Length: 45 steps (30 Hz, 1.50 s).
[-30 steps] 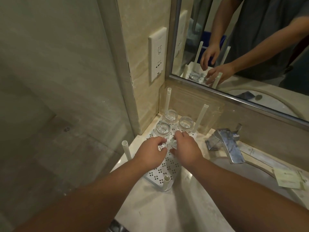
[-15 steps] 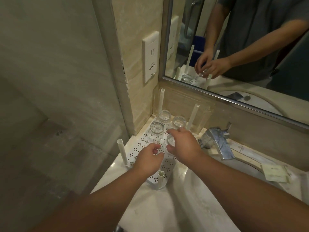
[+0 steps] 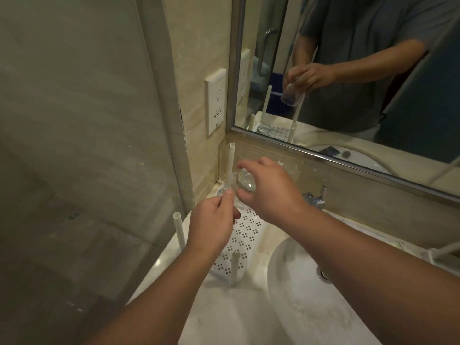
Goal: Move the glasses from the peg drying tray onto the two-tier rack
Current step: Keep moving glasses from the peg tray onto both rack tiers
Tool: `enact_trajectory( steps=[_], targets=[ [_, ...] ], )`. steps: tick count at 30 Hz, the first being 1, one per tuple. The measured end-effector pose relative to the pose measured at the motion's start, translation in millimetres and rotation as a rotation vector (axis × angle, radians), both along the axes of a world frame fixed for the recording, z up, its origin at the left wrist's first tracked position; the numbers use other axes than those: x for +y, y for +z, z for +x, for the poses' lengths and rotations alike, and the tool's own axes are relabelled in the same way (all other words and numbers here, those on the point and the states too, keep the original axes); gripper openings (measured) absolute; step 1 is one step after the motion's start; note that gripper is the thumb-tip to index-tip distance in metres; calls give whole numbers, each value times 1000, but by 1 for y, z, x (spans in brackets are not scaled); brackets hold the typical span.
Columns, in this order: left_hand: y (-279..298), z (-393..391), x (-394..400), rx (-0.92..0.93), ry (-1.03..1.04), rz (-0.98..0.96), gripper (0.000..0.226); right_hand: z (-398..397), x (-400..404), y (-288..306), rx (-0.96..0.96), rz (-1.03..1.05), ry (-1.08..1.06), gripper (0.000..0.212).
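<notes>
My right hand grips a clear glass from above and holds it tilted in the air over the far end of the white perforated peg tray. My left hand is just below and to the left, with thumb and forefinger pinched at the glass's rim. Another glass stands on the tray behind my fingers, mostly hidden. White pegs rise at the tray's corners. No two-tier rack is in view.
The tray sits in the counter's left corner, against a glass shower panel and a wall socket. A white basin and chrome tap lie to the right. The mirror shows a person holding the glass.
My right hand has lifted one glass off the tray and tilted it. My left hand rose from the tray surface to the glass's rim. The camera view shifted slightly right.
</notes>
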<state>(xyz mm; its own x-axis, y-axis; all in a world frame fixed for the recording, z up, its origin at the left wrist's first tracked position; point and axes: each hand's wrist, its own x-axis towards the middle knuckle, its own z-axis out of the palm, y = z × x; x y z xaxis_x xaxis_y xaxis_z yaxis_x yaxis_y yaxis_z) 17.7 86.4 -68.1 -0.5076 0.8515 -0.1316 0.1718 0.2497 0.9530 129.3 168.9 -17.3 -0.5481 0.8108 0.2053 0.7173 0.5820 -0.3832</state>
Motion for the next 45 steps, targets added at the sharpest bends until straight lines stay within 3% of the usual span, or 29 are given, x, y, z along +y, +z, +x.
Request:
enact_trajectory(
  steps=[6,13,15,24,30,36,45],
  targets=[
    [24,10,-7,-415,-12,-87,63,-1,-18,19,67,47,21,50],
    [44,18,-15,-1034,-22,-230,82,4,-33,26,177,38,2,48],
    [47,16,-16,-1122,-60,-248,83,5,-37,26,204,46,4,50],
    [58,14,-12,-1194,-67,-250,101,13,-46,26,265,59,2,58],
    [67,18,-8,-1038,-77,-194,97,18,-52,23,315,53,3,66],
    [74,22,-7,-904,-1,-69,65,24,-55,17,376,23,-30,80],
    [79,35,-4,-624,-11,126,76,32,-59,10,377,-20,-125,100]
  ],
)
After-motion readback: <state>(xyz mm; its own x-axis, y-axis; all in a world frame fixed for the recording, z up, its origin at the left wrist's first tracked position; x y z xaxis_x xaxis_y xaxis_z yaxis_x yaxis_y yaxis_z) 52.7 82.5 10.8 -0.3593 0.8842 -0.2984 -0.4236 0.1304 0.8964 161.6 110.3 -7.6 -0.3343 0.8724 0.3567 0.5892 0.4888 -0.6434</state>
